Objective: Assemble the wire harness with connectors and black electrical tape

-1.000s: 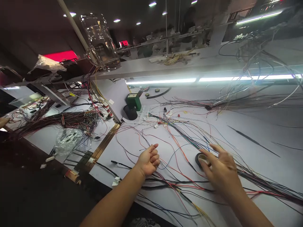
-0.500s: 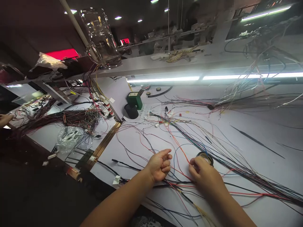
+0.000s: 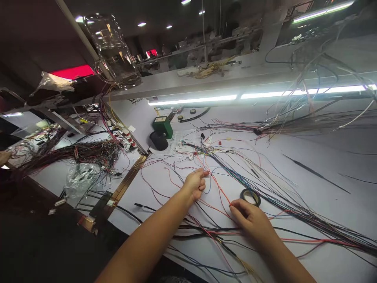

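And here's the right hand (image 3: 251, 218), thumb and forefinger pinched together on an orange-red wire (image 3: 223, 190), right there above the middle of the table (image 3: 324, 151)! The wire runs from that pinch toward the far side, slanting left to the small white connectors (image 3: 209, 140). Over on the left, the left hand (image 3: 194, 184) has its fingers curled in, thumb and forefinger tips right beside the same wire; whether that grip has hold of anything, you can't tell from here.

Just beyond the right hand, near its knuckles, lies a roll of black tape (image 3: 258, 199), flat on its side. A long bundle of dark wires (image 3: 235, 175) sweeps past it, from the connectors down to the near right. Nearer in, black cables (image 3: 203, 228) cross below both hands, with loose red and blue strands among them.

To the far left of the wiring stands a green box (image 3: 163, 126), a black cup (image 3: 159, 141) right in front of it. Out on the right, a dark pointed strip (image 3: 316, 173) lies by itself. Up above, a lit tube (image 3: 197, 100) glows beneath the shelf (image 3: 165, 87), and a glass mug (image 3: 113, 51) stands on that shelf's left end!
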Motion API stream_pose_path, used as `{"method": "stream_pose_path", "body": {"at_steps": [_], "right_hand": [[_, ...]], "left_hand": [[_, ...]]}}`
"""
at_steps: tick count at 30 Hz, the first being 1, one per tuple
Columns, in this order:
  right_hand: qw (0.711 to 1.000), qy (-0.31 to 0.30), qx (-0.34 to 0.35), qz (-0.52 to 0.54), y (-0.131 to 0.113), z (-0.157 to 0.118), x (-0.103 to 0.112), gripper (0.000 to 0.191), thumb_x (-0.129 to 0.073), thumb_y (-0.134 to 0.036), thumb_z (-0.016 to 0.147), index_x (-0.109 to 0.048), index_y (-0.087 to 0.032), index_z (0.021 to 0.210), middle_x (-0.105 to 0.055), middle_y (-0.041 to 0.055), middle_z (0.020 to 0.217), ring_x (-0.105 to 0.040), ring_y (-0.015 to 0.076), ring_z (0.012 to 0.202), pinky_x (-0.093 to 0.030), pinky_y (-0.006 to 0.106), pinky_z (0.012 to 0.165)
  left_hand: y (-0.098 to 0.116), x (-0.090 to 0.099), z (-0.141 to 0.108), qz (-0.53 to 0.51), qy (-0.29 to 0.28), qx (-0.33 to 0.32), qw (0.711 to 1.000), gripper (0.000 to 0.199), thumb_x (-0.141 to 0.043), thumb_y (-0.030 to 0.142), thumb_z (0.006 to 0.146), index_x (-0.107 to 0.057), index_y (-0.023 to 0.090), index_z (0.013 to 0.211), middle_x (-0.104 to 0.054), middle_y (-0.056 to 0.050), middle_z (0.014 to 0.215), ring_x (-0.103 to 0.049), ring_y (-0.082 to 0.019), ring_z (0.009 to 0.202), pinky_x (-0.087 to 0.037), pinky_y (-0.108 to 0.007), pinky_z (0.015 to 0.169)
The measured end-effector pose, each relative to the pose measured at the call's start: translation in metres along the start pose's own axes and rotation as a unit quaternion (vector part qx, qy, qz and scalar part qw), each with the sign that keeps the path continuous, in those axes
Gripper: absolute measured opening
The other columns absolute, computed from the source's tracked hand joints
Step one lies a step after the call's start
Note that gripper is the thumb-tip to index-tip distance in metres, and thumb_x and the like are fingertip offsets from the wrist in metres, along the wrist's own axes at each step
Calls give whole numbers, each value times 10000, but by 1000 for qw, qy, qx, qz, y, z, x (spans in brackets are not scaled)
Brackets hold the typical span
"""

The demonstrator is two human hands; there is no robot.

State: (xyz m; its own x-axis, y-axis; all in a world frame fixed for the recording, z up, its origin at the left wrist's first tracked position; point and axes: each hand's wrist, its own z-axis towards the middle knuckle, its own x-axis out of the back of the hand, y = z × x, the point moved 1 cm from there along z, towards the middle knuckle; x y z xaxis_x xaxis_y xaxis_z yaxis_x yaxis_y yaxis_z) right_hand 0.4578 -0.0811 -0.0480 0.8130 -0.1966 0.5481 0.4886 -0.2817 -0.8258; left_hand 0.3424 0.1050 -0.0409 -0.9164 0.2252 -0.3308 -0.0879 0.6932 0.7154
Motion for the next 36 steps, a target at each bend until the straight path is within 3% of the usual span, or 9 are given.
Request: {"method": "stream_pose_path", "body": {"at_steps": [2,4,7,12,17,20,24,27,36], "right_hand": [[1000,-6,-1,2,0,0,0,288,-433,-449,878,-613,-231,827,-642,-7,701,-580,173,661,-428,271,633],[1000,-4,-3,2,0,0,1,280,-433,-439,874,-611,-230,817,-629,-8,677,-571,174,643,-423,273,622],[1000,5,-3,2,-1,1,0,269,-432,-425,872,-608,-232,808,-615,-9,668,-564,176,644,-417,275,619],[1000,-1,-11,-3,2,2,-2,247,-442,-420,869,-598,-238,808,-624,-16,666,-564,176,639,-405,273,606],[1000,0,-13,-11,2,1,-2,249,-442,-423,874,-591,-239,796,-615,-20,656,-551,167,625,-396,271,601],[1000,-6,-13,-12,0,1,-1,256,-438,-426,873,-593,-238,795,-610,-21,656,-550,164,626,-393,270,601],[1000,-2,-12,-17,-1,0,-2,267,-429,-433,855,-596,-241,775,-601,-22,639,-552,173,625,-387,276,601],[999,20,-19,-21,-3,-1,-4,277,-414,-429,836,-592,-241,737,-580,-26,600,-534,171,589,-375,279,581],[999,-3,-19,-35,-2,-1,-3,278,-408,-437,845,-582,-243,749,-605,-28,620,-550,172,603,-383,277,590]], "left_hand": [[11,0,14,20,15,-1,1000,191,-533,269,914,-545,137,1052,-601,-32,907,-459,-38,491,-388,-161,415],[21,-2,24,40,19,9,999,272,-548,312,911,-556,141,1122,-609,-57,1002,-600,-127,736,-528,-274,613],[29,-3,32,65,17,24,997,333,-563,328,901,-550,152,1182,-587,-91,1150,-607,-204,957,-535,-401,796],[29,-1,34,85,10,39,996,348,-563,332,900,-545,155,1198,-574,-98,1189,-597,-218,999,-522,-425,830],[20,3,29,79,2,38,996,322,-563,327,901,-556,148,1169,-593,-88,1133,-611,-198,939,-538,-390,782],[17,4,23,59,-7,20,998,247,-561,303,904,-572,133,1083,-613,-49,967,-597,-124,726,-525,-268,605],[17,5,16,11,-30,-7,999,60,-547,180,870,-560,123,881,-605,-10,830,-264,1,375,-217,-147,319],[19,7,15,-24,-40,-25,999,21,-545,160,831,-537,144,820,-605,-3,824,-158,10,349,-125,-158,300],[18,5,19,-22,-57,-34,998,101,-625,216,786,-568,157,845,-589,5,765,-183,5,352,-120,-160,330]]}}
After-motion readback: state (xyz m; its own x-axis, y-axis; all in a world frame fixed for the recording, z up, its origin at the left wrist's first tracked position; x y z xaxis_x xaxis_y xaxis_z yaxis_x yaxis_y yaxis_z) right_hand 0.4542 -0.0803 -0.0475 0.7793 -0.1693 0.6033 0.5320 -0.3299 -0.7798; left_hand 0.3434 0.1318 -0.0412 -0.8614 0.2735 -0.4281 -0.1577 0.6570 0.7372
